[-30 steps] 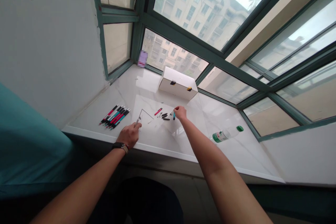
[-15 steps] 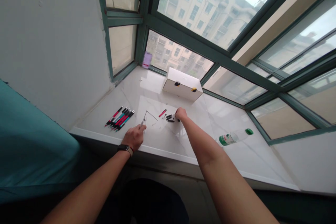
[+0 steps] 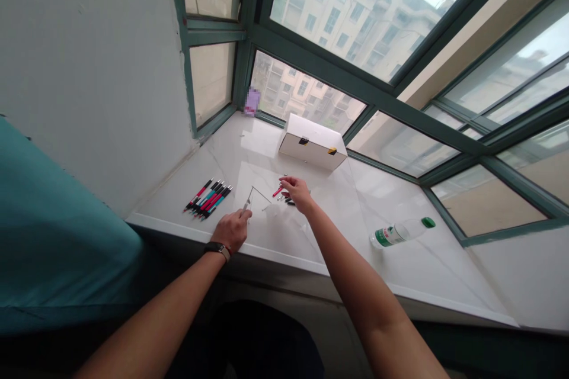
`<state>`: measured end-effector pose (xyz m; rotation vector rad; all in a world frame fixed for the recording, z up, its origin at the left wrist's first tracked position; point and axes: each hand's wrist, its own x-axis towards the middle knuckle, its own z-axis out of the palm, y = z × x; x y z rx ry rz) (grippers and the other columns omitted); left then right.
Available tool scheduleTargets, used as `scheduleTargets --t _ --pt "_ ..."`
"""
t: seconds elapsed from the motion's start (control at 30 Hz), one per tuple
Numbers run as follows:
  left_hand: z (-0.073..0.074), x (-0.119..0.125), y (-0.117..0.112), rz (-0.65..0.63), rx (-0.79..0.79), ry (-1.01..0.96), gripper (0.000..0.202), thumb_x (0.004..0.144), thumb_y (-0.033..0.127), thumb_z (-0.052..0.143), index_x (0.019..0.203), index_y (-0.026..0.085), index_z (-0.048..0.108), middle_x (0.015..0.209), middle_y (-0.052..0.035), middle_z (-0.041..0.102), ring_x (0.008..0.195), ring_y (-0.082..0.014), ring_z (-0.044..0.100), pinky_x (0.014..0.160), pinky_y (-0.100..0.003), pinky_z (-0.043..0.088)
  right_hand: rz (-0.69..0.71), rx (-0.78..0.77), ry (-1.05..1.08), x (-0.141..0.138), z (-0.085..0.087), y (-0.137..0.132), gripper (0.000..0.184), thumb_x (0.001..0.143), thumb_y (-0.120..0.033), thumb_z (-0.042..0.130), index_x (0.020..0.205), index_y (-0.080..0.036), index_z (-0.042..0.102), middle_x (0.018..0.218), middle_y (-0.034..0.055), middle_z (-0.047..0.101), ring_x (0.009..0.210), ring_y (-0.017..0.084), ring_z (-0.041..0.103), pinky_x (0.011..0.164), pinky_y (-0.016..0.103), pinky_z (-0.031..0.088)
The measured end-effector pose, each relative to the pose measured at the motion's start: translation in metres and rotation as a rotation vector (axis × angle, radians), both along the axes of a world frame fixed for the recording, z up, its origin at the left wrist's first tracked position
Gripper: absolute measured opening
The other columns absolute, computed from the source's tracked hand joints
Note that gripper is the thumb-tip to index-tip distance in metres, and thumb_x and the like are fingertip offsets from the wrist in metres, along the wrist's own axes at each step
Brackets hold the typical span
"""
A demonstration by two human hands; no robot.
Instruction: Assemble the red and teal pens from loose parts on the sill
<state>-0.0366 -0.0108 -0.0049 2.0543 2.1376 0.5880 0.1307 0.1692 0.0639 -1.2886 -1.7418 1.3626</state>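
My left hand (image 3: 232,228) rests closed on the white sill near its front edge, pinching a thin silver pen part (image 3: 246,206) that pokes out toward the window. My right hand (image 3: 297,192) hovers over a small scatter of pen pieces, fingers curled in a pinch; what it grips is too small to name. A short pink pen barrel (image 3: 277,192) lies just left of that hand, with dark pieces partly hidden under it. A row of several assembled pens (image 3: 207,198), pink, teal and black, lies to the left.
A white box (image 3: 312,150) stands at the back by the window frame. A clear plastic bottle (image 3: 402,231) with a green cap lies on its side to the right. A teal sleeve (image 3: 53,231) of someone fills the left edge.
My right hand has lifted from the dark pieces and shifted left toward the pink barrel. The left hand has stayed put. The camera has drifted slightly.
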Motion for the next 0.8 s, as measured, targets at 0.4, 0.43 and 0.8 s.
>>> scheduleTargets --t 0.4,0.43,0.8 --pt "0.003 0.000 -0.001 0.002 -0.028 -0.014 0.031 0.092 0.015 0.037 0.111 0.022 0.060 0.099 -0.0078 0.067 0.084 -0.0225 0.062 0.077 -0.035 0.041 0.156 -0.198 0.294 -0.058 0.015 -0.044 0.032 0.076 -0.040 0.077 0.094 -0.015 0.068 0.094 0.0104 0.074 0.091 0.020 0.071 0.082 0.036 0.056" --pt "0.003 -0.001 -0.001 0.002 -0.030 -0.015 0.031 0.092 0.015 0.037 0.112 0.022 0.059 0.099 -0.0078 0.067 0.084 -0.0225 0.062 0.077 -0.035 0.041 0.161 -0.197 0.297 -0.058 0.016 -0.045 0.032 0.076 -0.040 0.077 0.094 -0.015 0.068 0.094 0.0105 0.074 0.090 0.020 0.071 0.082 0.036 0.056" --pt "0.002 -0.001 -0.001 -0.010 -0.022 -0.019 0.030 0.093 0.016 0.036 0.112 0.022 0.059 0.099 -0.0083 0.067 0.085 -0.0232 0.063 0.077 -0.035 0.041 0.196 -0.186 0.280 -0.066 0.024 -0.051 0.031 0.076 -0.039 0.077 0.093 -0.015 0.069 0.090 0.0099 0.074 0.085 0.019 0.071 0.076 0.034 0.058"
